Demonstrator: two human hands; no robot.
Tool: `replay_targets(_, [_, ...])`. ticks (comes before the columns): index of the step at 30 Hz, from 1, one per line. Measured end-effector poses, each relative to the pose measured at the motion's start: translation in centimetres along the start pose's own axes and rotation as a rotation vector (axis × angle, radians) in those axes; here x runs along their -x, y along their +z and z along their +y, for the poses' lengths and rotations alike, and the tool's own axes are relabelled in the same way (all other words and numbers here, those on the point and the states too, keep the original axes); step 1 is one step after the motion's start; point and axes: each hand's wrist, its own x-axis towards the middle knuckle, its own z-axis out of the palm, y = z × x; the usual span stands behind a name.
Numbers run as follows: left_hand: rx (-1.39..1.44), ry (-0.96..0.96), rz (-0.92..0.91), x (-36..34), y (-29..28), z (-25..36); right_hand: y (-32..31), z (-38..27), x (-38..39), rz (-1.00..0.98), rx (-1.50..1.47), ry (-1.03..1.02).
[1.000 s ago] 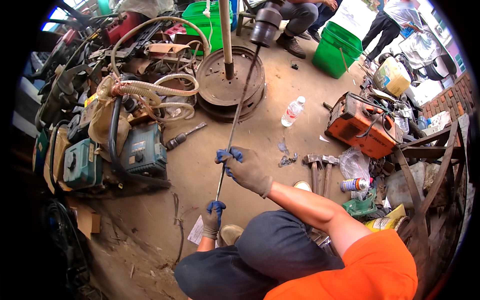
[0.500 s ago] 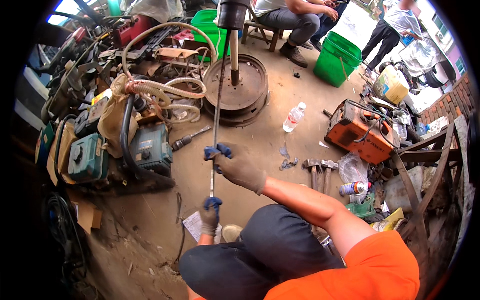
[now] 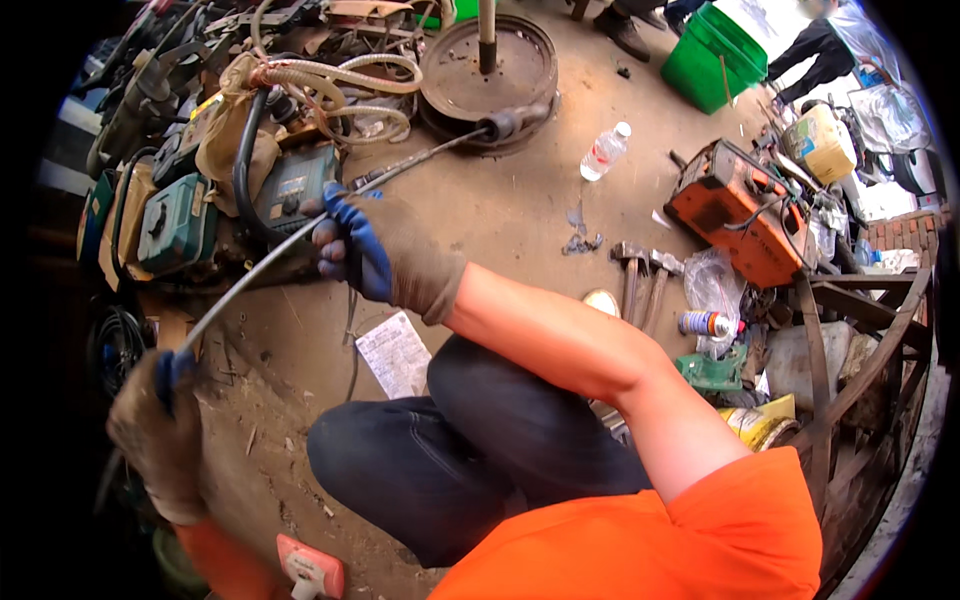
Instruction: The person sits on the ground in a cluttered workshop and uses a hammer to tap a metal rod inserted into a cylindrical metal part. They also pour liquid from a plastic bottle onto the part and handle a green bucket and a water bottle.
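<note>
Head view: I've got the metal rod (image 3: 255,273) slanting across, not set down yet; left hand (image 3: 158,435) clenched around its near end, right hand (image 3: 385,245) curled round mid-shaft, dark head overlapping the rusty wheel (image 3: 455,75), contact unclear.

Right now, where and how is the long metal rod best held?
Likely by the bare shaft of the rod, from the person's side: it is slim and exposed between the left hand and right hand, while its far end carries a thick dark fitting.
</note>
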Motion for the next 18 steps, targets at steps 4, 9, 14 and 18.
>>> replay_targets(4, [-0.229,0.279,-0.057,-7.5,-3.1,3.7,-3.7,0.9,-1.4,0.045,-0.249,0.013])
replay_targets(9, [-0.341,0.59,0.06,-13.1,-4.6,5.8,-3.3,1.4,-1.9,0.114,-0.439,0.054])
replay_targets(14, [0.125,0.204,0.041,-16.5,-1.6,10.0,-5.0,-2.9,-1.7,0.16,-0.531,-0.118])
replay_targets(18, [0.937,0.12,0.34,-14.4,1.3,5.9,-2.3,-3.6,-2.3,0.06,-0.65,-0.08])
